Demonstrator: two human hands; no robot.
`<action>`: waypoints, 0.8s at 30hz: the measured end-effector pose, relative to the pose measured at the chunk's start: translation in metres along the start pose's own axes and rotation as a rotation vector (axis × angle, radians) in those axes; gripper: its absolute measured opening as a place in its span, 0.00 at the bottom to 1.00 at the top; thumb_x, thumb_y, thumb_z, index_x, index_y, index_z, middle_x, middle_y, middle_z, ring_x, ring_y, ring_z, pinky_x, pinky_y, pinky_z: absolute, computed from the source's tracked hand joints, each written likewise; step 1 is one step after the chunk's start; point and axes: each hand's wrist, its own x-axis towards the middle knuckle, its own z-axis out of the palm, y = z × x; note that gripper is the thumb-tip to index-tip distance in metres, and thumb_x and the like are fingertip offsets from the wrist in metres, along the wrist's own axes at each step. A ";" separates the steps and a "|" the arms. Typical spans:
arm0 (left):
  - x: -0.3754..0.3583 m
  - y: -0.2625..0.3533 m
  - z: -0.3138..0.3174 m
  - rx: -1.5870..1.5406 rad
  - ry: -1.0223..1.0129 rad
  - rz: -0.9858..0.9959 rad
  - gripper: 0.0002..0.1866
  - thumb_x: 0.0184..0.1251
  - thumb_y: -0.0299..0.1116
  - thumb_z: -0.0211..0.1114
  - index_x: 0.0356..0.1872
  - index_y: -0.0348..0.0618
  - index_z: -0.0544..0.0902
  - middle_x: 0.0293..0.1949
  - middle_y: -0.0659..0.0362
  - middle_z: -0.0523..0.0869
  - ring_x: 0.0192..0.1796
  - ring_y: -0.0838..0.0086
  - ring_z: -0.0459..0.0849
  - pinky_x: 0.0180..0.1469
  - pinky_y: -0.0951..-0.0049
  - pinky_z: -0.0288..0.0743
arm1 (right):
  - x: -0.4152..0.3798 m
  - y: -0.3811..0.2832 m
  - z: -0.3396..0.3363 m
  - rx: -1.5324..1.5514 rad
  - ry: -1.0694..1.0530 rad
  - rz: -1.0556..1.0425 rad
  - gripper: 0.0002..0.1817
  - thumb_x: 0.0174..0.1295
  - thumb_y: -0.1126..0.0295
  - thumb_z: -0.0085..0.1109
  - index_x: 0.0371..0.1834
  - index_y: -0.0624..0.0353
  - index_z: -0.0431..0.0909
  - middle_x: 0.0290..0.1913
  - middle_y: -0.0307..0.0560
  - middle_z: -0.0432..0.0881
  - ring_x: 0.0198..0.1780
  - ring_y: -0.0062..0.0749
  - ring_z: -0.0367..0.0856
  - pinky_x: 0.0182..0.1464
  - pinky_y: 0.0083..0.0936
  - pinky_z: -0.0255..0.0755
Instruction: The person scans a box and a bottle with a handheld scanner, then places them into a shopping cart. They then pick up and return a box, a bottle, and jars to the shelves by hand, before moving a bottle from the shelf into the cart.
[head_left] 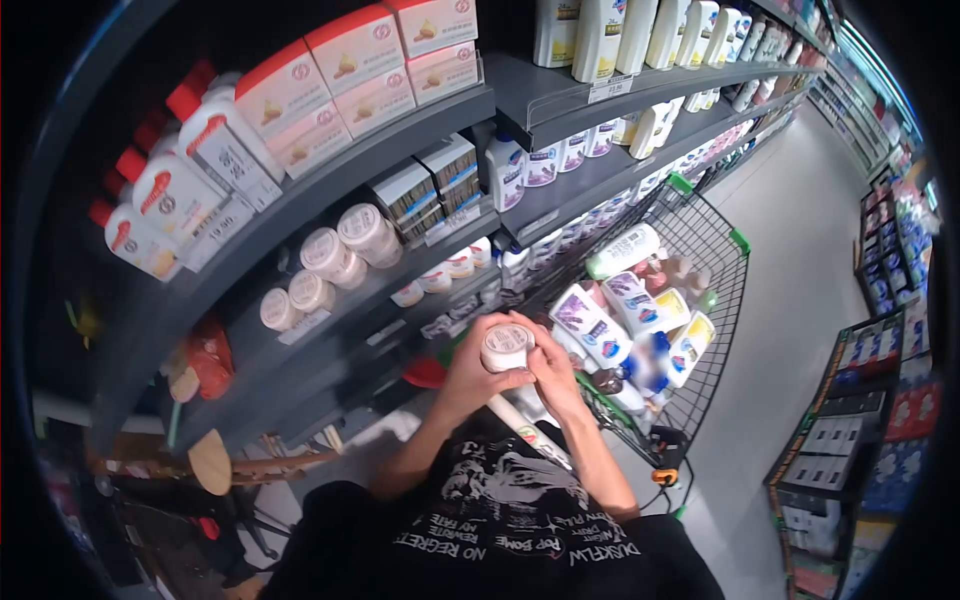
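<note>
Between my two hands, in front of my chest, is a small round jar [508,347] with a pale lid that has small print on it. My left hand [468,365] wraps the jar from the left, its thumb along the near side. My right hand [552,368] closes on it from the right, fingers against the rim. Similar jars [322,252] stand stacked on the shelf ahead to the left. Just beyond my right hand is a shopping cart [722,300] with a wire basket, its handle [530,432] passing below my hands.
White bottles with purple labels [592,325] and other bottles fill the cart. Dark shelves [560,105] hold boxes [355,50], red-capped bottles [180,190] and body-wash bottles [600,40]. The aisle floor [760,200] runs along the right, with display stacks [835,440] beyond it.
</note>
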 end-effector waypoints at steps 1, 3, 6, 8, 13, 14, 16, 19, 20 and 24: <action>-0.004 0.001 -0.002 -0.007 0.037 -0.021 0.37 0.48 0.29 0.81 0.60 0.40 0.69 0.53 0.59 0.78 0.57 0.76 0.77 0.59 0.72 0.72 | 0.000 0.002 0.005 0.033 0.000 0.008 0.29 0.74 0.51 0.50 0.70 0.60 0.70 0.57 0.43 0.72 0.62 0.30 0.68 0.68 0.29 0.58; -0.009 0.008 -0.013 0.129 0.128 0.040 0.35 0.46 0.28 0.80 0.57 0.41 0.71 0.49 0.60 0.80 0.53 0.76 0.80 0.57 0.72 0.73 | -0.002 0.002 0.013 -0.012 -0.033 0.024 0.30 0.75 0.52 0.46 0.73 0.59 0.66 0.53 0.44 0.71 0.58 0.30 0.71 0.62 0.27 0.67; -0.015 0.035 -0.042 0.219 0.438 0.112 0.37 0.42 0.27 0.82 0.56 0.40 0.73 0.49 0.58 0.81 0.51 0.73 0.81 0.56 0.71 0.75 | -0.010 -0.001 0.023 -0.152 0.004 0.116 0.25 0.74 0.60 0.50 0.70 0.60 0.66 0.52 0.48 0.72 0.55 0.30 0.73 0.55 0.26 0.74; -0.019 0.052 -0.081 0.558 0.674 0.187 0.35 0.43 0.24 0.78 0.56 0.39 0.73 0.51 0.57 0.79 0.53 0.73 0.79 0.57 0.71 0.74 | -0.013 0.008 0.022 -0.369 0.007 0.067 0.23 0.73 0.62 0.51 0.66 0.62 0.70 0.51 0.48 0.75 0.53 0.29 0.75 0.51 0.25 0.74; -0.025 0.082 -0.149 0.710 0.887 0.299 0.33 0.48 0.29 0.80 0.56 0.37 0.72 0.52 0.55 0.77 0.54 0.71 0.78 0.59 0.71 0.71 | -0.010 0.001 0.031 -0.293 0.115 0.091 0.23 0.65 0.64 0.64 0.58 0.66 0.73 0.41 0.45 0.80 0.39 0.27 0.80 0.45 0.24 0.75; -0.026 0.080 -0.161 0.771 0.900 0.304 0.33 0.48 0.29 0.80 0.55 0.37 0.72 0.52 0.55 0.77 0.54 0.70 0.78 0.59 0.70 0.71 | -0.010 -0.002 0.030 -0.288 0.120 0.093 0.23 0.65 0.64 0.64 0.58 0.66 0.73 0.41 0.45 0.80 0.39 0.27 0.80 0.45 0.24 0.75; -0.023 0.077 -0.179 0.800 0.933 0.303 0.33 0.48 0.30 0.80 0.54 0.37 0.73 0.50 0.54 0.79 0.52 0.70 0.79 0.58 0.70 0.71 | -0.011 -0.007 0.027 -0.364 0.064 0.168 0.21 0.67 0.68 0.61 0.61 0.63 0.72 0.42 0.39 0.78 0.45 0.22 0.77 0.45 0.22 0.74; -0.017 0.068 -0.197 0.865 1.019 0.235 0.32 0.48 0.33 0.80 0.53 0.36 0.73 0.48 0.52 0.81 0.51 0.68 0.80 0.58 0.70 0.72 | -0.014 -0.010 0.027 -0.421 0.089 0.134 0.23 0.62 0.66 0.65 0.58 0.64 0.73 0.39 0.43 0.79 0.40 0.26 0.80 0.44 0.24 0.75; -0.016 0.067 -0.201 0.866 1.013 0.239 0.32 0.48 0.33 0.80 0.53 0.36 0.73 0.48 0.52 0.81 0.51 0.68 0.80 0.58 0.70 0.72 | -0.014 -0.012 0.026 -0.451 0.097 0.129 0.25 0.59 0.64 0.67 0.56 0.66 0.74 0.38 0.47 0.80 0.37 0.29 0.81 0.44 0.26 0.76; -0.008 0.068 -0.211 0.969 1.026 0.184 0.31 0.48 0.37 0.80 0.50 0.36 0.74 0.46 0.50 0.81 0.50 0.65 0.81 0.58 0.67 0.72 | -0.018 -0.007 0.022 -0.487 0.082 0.143 0.26 0.57 0.61 0.69 0.55 0.65 0.75 0.38 0.48 0.81 0.38 0.33 0.83 0.45 0.28 0.77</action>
